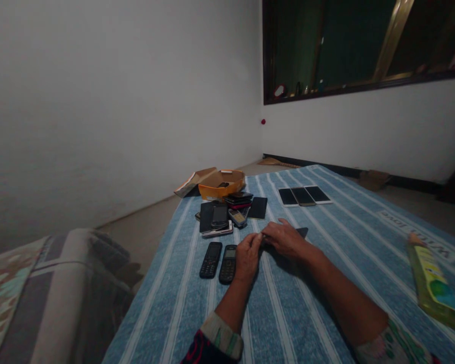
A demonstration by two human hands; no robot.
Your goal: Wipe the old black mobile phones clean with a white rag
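Note:
My left hand (248, 255) and my right hand (284, 238) meet over the blue striped cloth, fingertips pinched together. Whatever they grip is hidden behind the fingers. A dark flat corner (302, 232), perhaps of a phone, pokes out beyond my right hand; whether I hold it or it lies on the cloth I cannot tell. Just left of my left hand lies a black keypad phone (228, 264), partly covered by the hand. Another black keypad phone (211, 260) rests beside it, roughly parallel. Both have their screens up, at the far end.
Beyond my hands lies a pile of phones (220, 216) by an open orange box (222, 191). Three smartphones (303, 196) form a row farther right. A bottle of yellow-green liquid (434, 288) lies on the cloth (349, 283) at right. A covered piece of furniture (68, 293) stands left.

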